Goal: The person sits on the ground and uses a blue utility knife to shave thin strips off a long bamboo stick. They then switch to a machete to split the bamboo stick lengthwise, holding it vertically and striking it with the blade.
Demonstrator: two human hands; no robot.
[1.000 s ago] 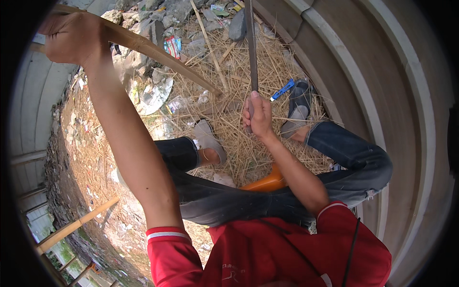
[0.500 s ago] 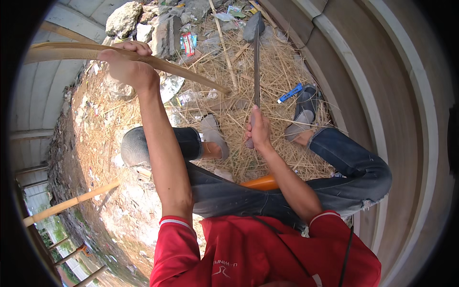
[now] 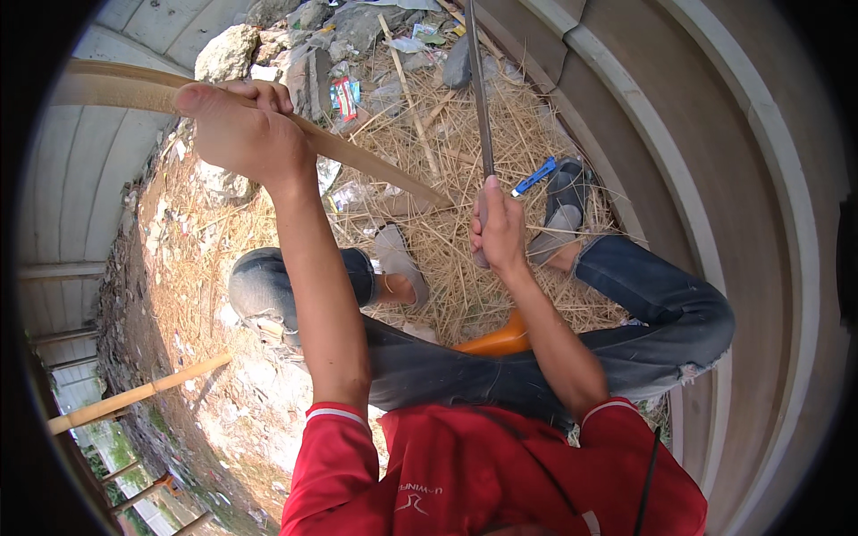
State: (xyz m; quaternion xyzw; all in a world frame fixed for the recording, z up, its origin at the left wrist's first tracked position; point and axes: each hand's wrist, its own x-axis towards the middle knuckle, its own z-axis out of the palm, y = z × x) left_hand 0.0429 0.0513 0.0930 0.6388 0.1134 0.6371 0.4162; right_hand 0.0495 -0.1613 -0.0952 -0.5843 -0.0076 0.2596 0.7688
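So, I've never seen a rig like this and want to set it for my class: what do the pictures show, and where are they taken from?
There is no machine: a person works bare-handed, with a left grip and a right grip. The left of two wide cameras worn on the head looks down, so straight edges bend near the rim. The left grip holds a long strip, seemingly bamboo; the right grip holds a long dark tool by one end. Straw covers much of the ground between the feet, a blue cutter lies beside the right shoe, and rocks lie toward the top.
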